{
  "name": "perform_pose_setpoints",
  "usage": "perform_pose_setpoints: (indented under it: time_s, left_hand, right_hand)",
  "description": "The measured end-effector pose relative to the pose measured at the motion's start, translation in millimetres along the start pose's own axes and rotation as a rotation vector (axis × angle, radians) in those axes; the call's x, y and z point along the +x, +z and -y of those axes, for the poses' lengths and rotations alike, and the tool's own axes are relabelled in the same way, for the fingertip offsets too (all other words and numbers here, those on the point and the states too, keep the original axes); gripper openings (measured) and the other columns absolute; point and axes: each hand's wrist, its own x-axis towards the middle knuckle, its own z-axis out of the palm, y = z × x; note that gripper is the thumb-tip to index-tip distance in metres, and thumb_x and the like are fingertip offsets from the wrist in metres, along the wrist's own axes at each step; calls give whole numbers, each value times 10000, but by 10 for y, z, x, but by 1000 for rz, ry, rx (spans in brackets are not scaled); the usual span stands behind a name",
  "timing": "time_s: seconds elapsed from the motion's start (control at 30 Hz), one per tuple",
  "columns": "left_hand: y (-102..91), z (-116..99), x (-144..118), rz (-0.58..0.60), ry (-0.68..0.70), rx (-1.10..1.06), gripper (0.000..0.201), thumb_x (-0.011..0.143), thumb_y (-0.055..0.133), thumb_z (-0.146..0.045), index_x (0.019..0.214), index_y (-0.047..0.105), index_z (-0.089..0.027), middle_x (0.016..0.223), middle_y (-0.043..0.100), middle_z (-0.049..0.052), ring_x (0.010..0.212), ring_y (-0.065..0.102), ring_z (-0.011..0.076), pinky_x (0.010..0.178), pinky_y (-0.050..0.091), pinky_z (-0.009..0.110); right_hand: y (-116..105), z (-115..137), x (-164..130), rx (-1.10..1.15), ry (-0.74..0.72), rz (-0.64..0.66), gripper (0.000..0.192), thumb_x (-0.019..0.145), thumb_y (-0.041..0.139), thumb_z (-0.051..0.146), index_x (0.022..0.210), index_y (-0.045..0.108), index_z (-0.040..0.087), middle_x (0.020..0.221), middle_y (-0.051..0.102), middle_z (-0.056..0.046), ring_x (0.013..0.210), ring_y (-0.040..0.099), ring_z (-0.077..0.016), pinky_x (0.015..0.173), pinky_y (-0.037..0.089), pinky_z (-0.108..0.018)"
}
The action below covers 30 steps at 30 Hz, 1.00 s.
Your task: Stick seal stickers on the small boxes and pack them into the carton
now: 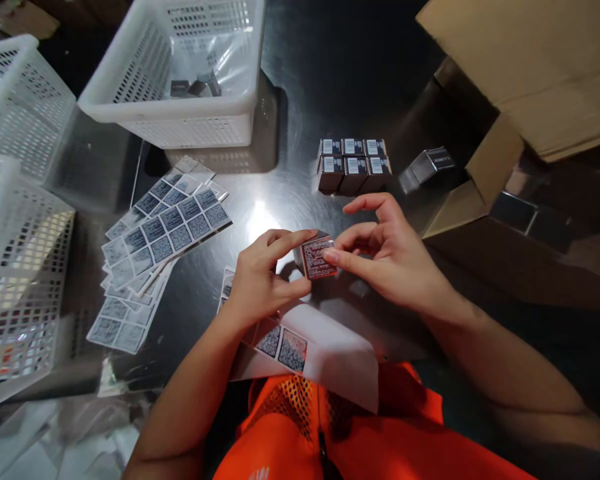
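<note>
A small box (318, 260) with a dark label of fine white print is held between the thumb and fingers of my left hand (263, 270). The thumb of my right hand (385, 257) rests on the box's labelled face, its index finger raised and the fingers apart. Beneath my left wrist lies a sheet of printed square stickers (293, 349) with white backing paper (337, 343), partly hidden by my arm. Beyond my hands, several small boxes (355, 175) stand in two rows, barcodes upward.
Overlapping sticker sheets (167, 233) lie on the metal table at left. A white basket (180, 120) behind them contains a few small boxes. Two more white baskets (25, 280) (35, 113) stand at far left. Right, a single box (433, 163) lies near an open carton (540, 73).
</note>
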Motion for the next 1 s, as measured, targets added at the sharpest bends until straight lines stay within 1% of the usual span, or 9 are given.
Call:
perform_pose_setpoints:
  time_s: [0.2,0.33,0.4,0.47,0.57,0.63,0.7,0.83,1.0]
  left_hand:
    - [33,-5,-19,2,-9,26,570,698,720,-155,1254,735,-281,1058,746,11,778,648,130,680,533,236]
    - [49,-27,-24,23,-5,28,570,696,738,-133,1249,732,-270,1051,749,11,823,673,139,734,547,242]
    - [35,-22,-17,-37,-28,53,557,702,755,-142,1246,727,-264,1050,756,9,847,682,151,768,552,258]
    - [13,8,-3,-163,-73,114,551,707,756,-156,1248,720,-251,1041,750,11,862,685,164,788,552,274]
    - [-14,85,21,-344,-127,210,536,711,745,-183,1243,717,-237,1022,729,14,884,682,179,799,545,289]
    - [-20,132,33,-384,-157,240,534,714,744,-206,1245,713,-246,1029,721,16,903,677,189,802,539,294]
    - [-19,162,41,-378,-195,257,550,711,749,-219,1257,706,-261,1043,717,18,929,670,199,808,532,298]
    - [-15,193,57,-361,-279,293,578,692,757,-222,1266,706,-269,1031,717,22,915,671,210,821,525,318]
    - [-4,237,87,-271,-370,345,539,687,755,-239,1222,722,-296,1000,726,17,889,689,226,816,525,344]
  right_hand:
    - [66,-2,-32,-89,-22,-74,595,785,855,403,1177,428,271,702,688,72,593,674,-156,567,506,-277]
    - [-1,-27,-6,-310,-50,-190,658,740,888,421,1216,458,275,557,552,123,464,557,-153,478,388,-289]
    - [-63,-20,5,-413,-107,-276,645,722,907,440,1187,493,274,549,509,122,476,534,-154,502,385,-300]
    - [-84,-1,-11,-446,-212,-297,571,752,896,452,1147,526,270,648,576,81,573,588,-165,576,446,-312]
    - [13,1,-85,-474,-416,-69,457,811,861,456,1102,575,249,904,691,0,798,671,-190,728,521,-320]
    - [132,-40,-134,-559,-516,154,410,842,840,435,1102,603,223,1021,712,-42,912,675,-215,814,533,-340]
    - [240,-107,-159,-660,-527,305,358,875,814,363,1128,621,198,1077,711,-69,982,665,-235,870,534,-364]
    - [324,-212,-146,-703,-427,370,203,946,684,172,1143,632,183,1102,713,-69,940,693,-192,797,533,-296]
    - [283,-213,-129,-722,-361,435,212,1028,537,208,1214,637,221,1023,783,-32,863,747,-182,726,496,-267]
